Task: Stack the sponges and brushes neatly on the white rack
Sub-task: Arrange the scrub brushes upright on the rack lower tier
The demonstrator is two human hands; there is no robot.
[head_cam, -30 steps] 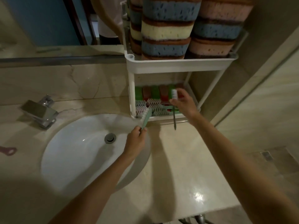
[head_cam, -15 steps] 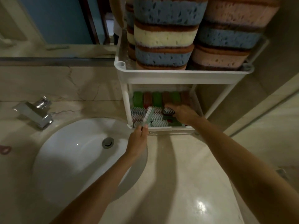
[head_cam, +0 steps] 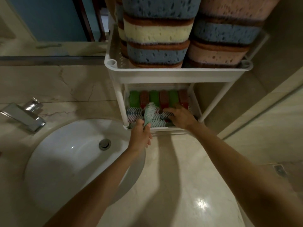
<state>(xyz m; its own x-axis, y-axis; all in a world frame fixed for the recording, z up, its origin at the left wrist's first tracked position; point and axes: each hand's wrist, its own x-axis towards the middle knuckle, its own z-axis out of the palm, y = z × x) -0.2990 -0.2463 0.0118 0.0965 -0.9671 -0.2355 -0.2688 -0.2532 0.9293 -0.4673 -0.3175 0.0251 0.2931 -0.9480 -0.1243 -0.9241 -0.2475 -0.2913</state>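
Reaching deeper than a second ago, the right hand (head_cam: 180,116) now lies palm down inside the lower tier of the white rack (head_cam: 177,74). Back then it held a white-headed brush upright above that tier's near edge. That brush is no longer raised, and the fingers stretch left over the brushes (head_cam: 132,114) lying in the near part of the tier, touching a white-bristled one. Whether they grip it or only press on it cannot be told.

The left hand (head_cam: 141,136) has also moved up from over the sink (head_cam: 73,161) to the rack's near left corner. It pinches the handle of a green brush (head_cam: 148,114) between thumb and forefinger, with the other fingers hanging loosely spread. The brush is tilted, and its bristled head now sits above the lying brushes, just left of the right hand's fingertips.

Behind them, a row of green and red scrub pads (head_cam: 155,97) stands along the tier's far side. Striped sponges (head_cam: 155,33) are stacked in columns on the upper tier. A faucet (head_cam: 24,115) sits far left on the counter (head_cam: 180,185).
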